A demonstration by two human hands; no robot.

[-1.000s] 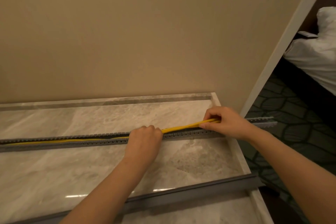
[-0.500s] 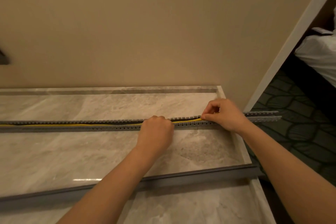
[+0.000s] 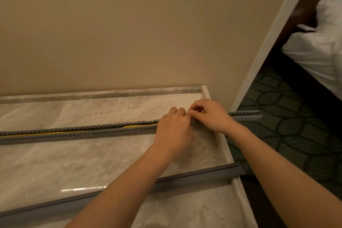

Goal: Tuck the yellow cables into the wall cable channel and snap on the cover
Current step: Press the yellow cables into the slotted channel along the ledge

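Note:
A long grey slotted cable channel point(image 3: 103, 131) lies flat across the marble counter point(image 3: 55, 163), its right end sticking out past the counter edge. Yellow cables point(image 3: 77, 132) run inside it from the left up to my hands. My left hand point(image 3: 174, 131) rests fingers-down on the channel, pressing on it. My right hand point(image 3: 209, 114) touches it just to the right, fingers pinched over the channel top. The cable end under the hands is hidden. The grey cover strip point(image 3: 185, 178) lies loose on the counter nearer to me.
A beige wall point(image 3: 129, 33) rises behind the counter, ending in a white corner trim point(image 3: 268, 42). To the right lie patterned green carpet point(image 3: 288, 116) and a bed with white linen point(image 3: 318, 52).
My left hand slid right along the channel until it met my right hand. The raised stretch of yellow cable between them has gone down into the channel.

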